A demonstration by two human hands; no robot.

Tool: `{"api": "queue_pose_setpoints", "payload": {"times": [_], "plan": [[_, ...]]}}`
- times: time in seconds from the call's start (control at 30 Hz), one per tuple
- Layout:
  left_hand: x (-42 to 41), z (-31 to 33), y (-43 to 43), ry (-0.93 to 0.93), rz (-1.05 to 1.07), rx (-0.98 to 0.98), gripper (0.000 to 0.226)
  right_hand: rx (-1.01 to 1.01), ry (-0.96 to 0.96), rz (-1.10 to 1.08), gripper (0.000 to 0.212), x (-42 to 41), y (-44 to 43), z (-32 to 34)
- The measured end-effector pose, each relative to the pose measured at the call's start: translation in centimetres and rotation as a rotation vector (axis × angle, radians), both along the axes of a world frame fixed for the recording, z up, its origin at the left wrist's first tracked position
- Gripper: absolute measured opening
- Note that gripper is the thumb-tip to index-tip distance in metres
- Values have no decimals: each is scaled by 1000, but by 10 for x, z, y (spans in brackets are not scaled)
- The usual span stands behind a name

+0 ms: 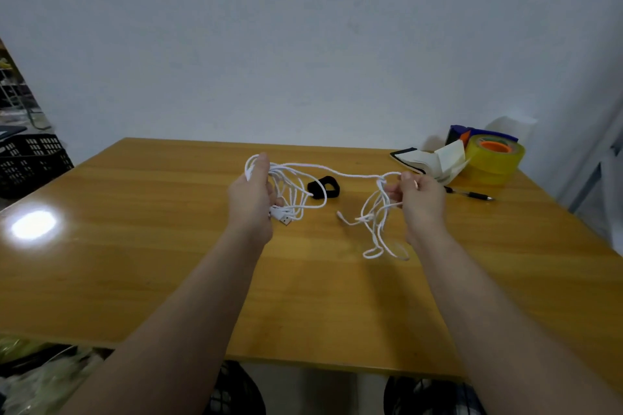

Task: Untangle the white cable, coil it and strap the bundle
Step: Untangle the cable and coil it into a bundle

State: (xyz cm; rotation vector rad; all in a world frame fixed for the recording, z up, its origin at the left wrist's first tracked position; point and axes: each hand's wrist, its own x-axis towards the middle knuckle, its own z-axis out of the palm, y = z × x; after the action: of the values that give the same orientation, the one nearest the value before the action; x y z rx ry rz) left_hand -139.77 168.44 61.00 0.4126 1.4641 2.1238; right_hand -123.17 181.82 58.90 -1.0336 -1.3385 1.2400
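Observation:
A white cable (350,175) stretches between both hands above the wooden table (168,263). My left hand (251,199) grips a bunch of loose loops, with a USB plug hanging just below it. My right hand (419,194) pinches another tangle of loops that droops toward the tabletop, a small plug end sticking out to its left. A black strap (324,187), curled in a ring, lies on the table behind the cable, between my two hands.
At the far right corner stand a yellow tape roll (495,158), a pad of paper notes (435,162) and a dark blue box. A pen (472,194) lies just right of my right hand. A black crate (32,162) sits left of the table.

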Motion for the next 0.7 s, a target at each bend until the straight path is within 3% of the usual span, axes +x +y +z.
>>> {"api": "queue_pose_setpoints", "payload": {"times": [0.1,0.23,0.33,0.57,0.7], "plan": [[5,6,-3,279,-138,-136,36,165,-109,155,18,0,-8,15],[21,23,-13,362,-476,-122,36,221,-109,208,27,-1,-21,26],[36,31,-18,515,-697,-258,29,235,-132,271,37,-4,-26,30],[16,29,-14,872,-298,-550,43,-40,195,586,23,6,-30,38],[-9,22,-19,819,-99,-535,39,-131,244,501,21,21,-14,36]]}}
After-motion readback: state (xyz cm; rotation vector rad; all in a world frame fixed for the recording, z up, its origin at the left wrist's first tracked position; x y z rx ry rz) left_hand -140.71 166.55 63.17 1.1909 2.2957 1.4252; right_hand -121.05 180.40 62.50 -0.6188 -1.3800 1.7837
